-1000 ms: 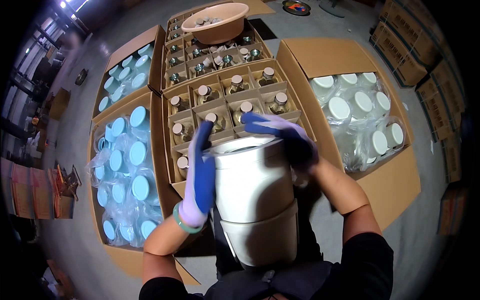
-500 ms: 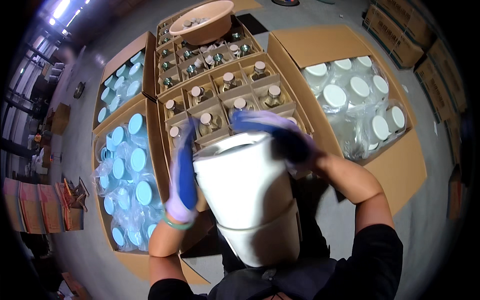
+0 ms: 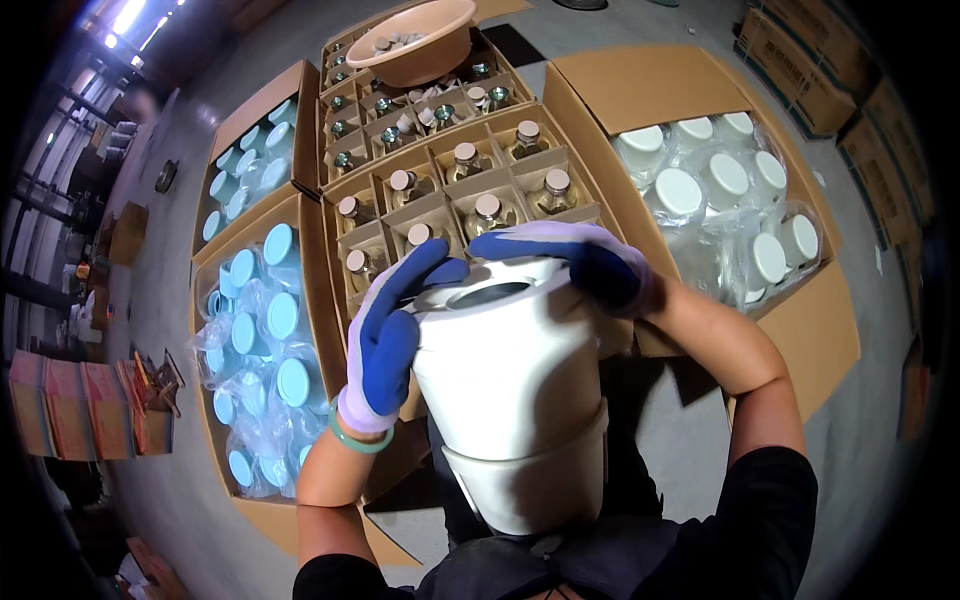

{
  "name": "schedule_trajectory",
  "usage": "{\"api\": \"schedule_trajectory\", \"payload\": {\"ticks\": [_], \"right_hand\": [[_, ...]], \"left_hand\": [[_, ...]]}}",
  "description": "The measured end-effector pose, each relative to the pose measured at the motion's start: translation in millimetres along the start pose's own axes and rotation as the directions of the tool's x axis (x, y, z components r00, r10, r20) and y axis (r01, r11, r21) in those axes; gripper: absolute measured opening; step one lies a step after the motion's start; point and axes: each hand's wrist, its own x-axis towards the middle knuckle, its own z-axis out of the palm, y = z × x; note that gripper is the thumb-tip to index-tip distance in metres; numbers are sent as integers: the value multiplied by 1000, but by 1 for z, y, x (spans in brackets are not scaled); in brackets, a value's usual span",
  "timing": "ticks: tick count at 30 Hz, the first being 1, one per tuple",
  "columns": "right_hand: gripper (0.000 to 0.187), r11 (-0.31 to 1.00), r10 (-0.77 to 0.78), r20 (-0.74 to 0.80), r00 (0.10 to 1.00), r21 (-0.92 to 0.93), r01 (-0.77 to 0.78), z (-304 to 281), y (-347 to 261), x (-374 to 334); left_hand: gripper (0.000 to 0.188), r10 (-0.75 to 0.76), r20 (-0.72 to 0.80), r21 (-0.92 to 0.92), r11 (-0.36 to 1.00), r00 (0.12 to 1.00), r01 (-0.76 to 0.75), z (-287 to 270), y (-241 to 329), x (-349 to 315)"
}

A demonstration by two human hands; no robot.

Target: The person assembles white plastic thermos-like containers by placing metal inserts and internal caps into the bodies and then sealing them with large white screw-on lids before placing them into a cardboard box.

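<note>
A large white plastic container (image 3: 510, 370) with a round opening in its top stands close against my body, tilted slightly. My left hand (image 3: 392, 325), in a blue and lilac glove, curls round the upper left of its rim. Across the right side of the top lies my right hand (image 3: 590, 262), gloved alike, its fingers bent over the edge. Just beyond the container is a divided carton (image 3: 450, 200) of clear bottles with pale caps. The inside of the opening is dark, so its contents cannot be made out.
Cartons with light-blue-lidded jars (image 3: 284, 315) stand on the left, and a carton of white-lidded jars (image 3: 680, 190) on the right. Farther off, a peach basin (image 3: 420, 50) with caps rests on more bottles. Stacked boxes (image 3: 800, 65) line the far right.
My left hand has moved in from beside the container, and its fingers now bend over the rim. The right hand has settled on the top edge. The view has shifted slightly.
</note>
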Motion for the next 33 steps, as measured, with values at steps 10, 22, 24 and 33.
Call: {"api": "schedule_trajectory", "payload": {"ticks": [10, 22, 24, 33], "right_hand": [[62, 928, -371, -25, 928, -21, 371, 9, 36, 4], [80, 812, -328, -879, 348, -74, 579, -62, -47, -21], [74, 821, -317, -943, 103, -218, 528, -65, -66, -38], [55, 839, 63, -361, 930, 524, 147, 43, -22, 0]], "left_hand": [[67, 32, -5, 119, 992, 999, -31, 13, 31, -8], [70, 62, -783, -118, 962, 618, -245, -84, -25, -14], [70, 69, -856, -109, 945, 512, -309, -91, -25, -18], [92, 140, -507, -129, 963, 851, -235, 40, 15, -10]]}}
